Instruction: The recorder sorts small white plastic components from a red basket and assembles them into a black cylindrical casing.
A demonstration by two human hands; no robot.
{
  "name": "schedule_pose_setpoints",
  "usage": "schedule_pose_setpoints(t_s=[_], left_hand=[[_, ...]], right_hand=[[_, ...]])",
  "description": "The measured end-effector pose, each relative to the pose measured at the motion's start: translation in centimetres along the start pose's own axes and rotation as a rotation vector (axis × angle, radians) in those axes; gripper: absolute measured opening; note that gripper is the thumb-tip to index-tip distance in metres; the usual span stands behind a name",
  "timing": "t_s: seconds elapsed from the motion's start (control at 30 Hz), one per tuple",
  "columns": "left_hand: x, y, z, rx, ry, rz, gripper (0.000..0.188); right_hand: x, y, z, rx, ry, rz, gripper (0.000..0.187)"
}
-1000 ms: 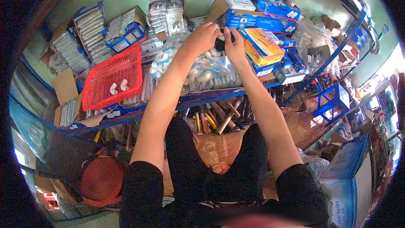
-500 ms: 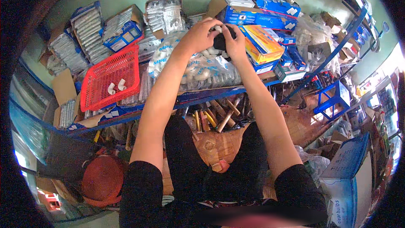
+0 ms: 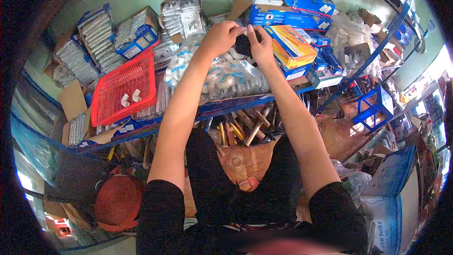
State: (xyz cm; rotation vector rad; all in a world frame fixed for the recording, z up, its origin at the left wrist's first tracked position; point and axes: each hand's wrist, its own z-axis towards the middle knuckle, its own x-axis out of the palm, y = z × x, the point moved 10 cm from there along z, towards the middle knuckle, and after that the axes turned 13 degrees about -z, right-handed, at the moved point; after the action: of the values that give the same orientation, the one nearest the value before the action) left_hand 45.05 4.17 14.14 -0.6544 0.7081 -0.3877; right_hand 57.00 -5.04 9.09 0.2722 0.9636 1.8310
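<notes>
Left hand (image 3: pixel 222 40) and right hand (image 3: pixel 260 45): fingers bent, tips together above black item (image 3: pixel 243 46), at clear bag (image 3: pixel 186 61) of white fittings (image 3: pixel 227 82). Can't tell if either grips anything. Bag's right of red basket (image 3: pixel 150 76); two white elbows (image 3: pixel 136 96) inside.
</notes>
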Motion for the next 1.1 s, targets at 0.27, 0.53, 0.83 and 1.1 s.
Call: schedule_pose_setpoints(t_s=[0.27, 0.53, 0.83, 1.1], left_hand=[[-0.7, 0.6, 0.0, 0.105, -0.072, 0.126, 0.048], [0.1, 0.3, 0.1, -0.021, 0.006, -0.040, 0.035], [0.6, -1.2, -0.1, 0.105, 0.055, -0.091, 0.026], [-2.2, 0.6, 0.2, 0.085, -0.235, 0.158, 0.043]], right_hand=[[0.5, 0.6, -0.4, 0.066, 0.051, 0.070, 0.030], [-0.7, -0.1, 0.1, -0.011, -0.091, -0.008, 0.029], [-0.5, -0.7, 0.3, 0.030, -0.062, 0.027, 0.028], [-0.5, 0.7, -0.3, -0.038, -0.027, -0.025, 0.024]])
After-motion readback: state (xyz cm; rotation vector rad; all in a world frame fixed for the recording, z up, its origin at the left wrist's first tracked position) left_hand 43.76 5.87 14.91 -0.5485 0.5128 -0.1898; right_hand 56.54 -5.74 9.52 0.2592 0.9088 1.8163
